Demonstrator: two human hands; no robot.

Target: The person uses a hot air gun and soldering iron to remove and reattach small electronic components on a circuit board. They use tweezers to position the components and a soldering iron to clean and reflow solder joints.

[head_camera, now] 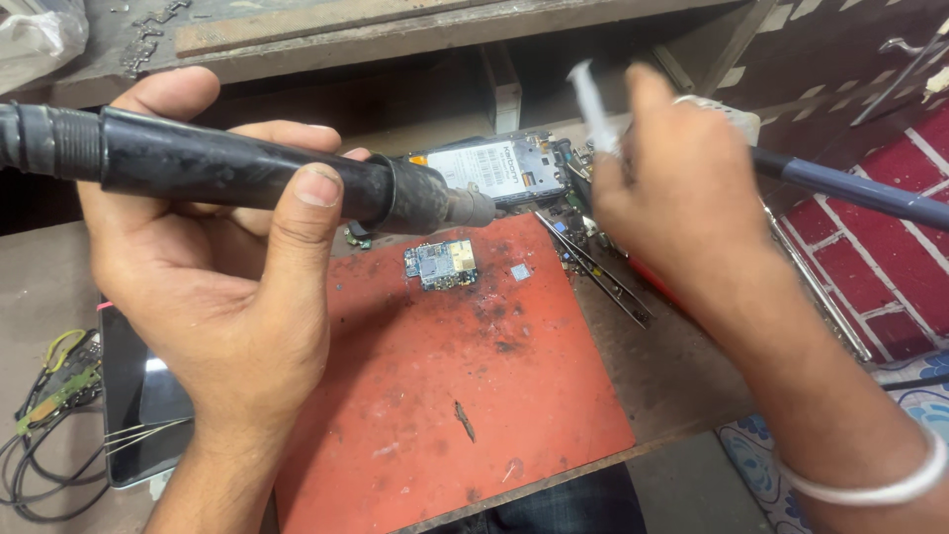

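Workbench scene viewed from above, items in descending size. The wooden bench [672, 386] carries a red mat [445, 396], scorched and stained near its middle. The left hand [213, 287] is wrapped around a black hot-air tool [247, 173], thumb pressed along the barrel, with the metal nozzle aimed down at the mat's upper edge. The right hand [682, 188], blurred, is closed on a thin white syringe [593, 99] held upright; a bangle [870, 485] circles its wrist. A blue-handled tool [860, 193] passes behind that hand; whether the hand also holds it cannot be told. A dark tablet [138, 396] lies at the bench's left edge beside tangled wires [49, 415]. An opened phone [499, 168] rests beyond the mat, bearing a white rectangular label with an orange corner patch. Tweezers [593, 269] lie along the mat's right edge. A small circuit board [441, 264] sits on the upper mat, just below the nozzle; a tiny square chip [520, 271] lies beside it.

Risk, as a judgement: a strong airstream could blow away the loose chip, and the nozzle, close to the phone, could scorch its label.
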